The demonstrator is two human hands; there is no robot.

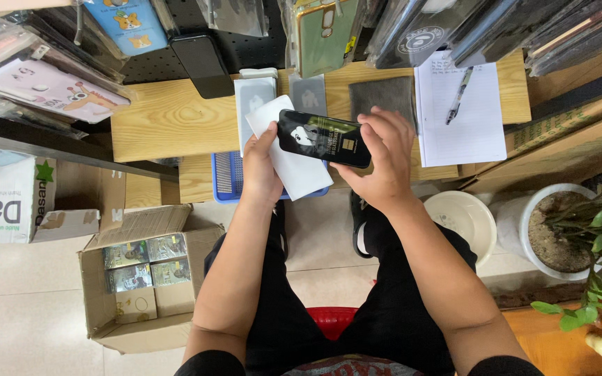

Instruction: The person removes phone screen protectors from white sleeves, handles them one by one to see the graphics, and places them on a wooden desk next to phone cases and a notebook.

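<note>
My right hand (377,163) grips a flat black package (323,137) with a small gold square on it, held level above the table edge. My left hand (260,170) holds a white sleeve or envelope (294,163) that lies partly beneath the black package. Both hands hover over a blue plastic basket (226,177) at the front of a wooden table (168,118). I sit on a red stool (332,322), my legs in black trousers.
Phone cases in clear bags hang along the top. A grey cloth (383,94), a lined notepad (458,111) with a pen (458,96) lie on the table. An open cardboard box (141,278) stands left on the floor; a potted plant (559,226) and white bowl (462,214) stand right.
</note>
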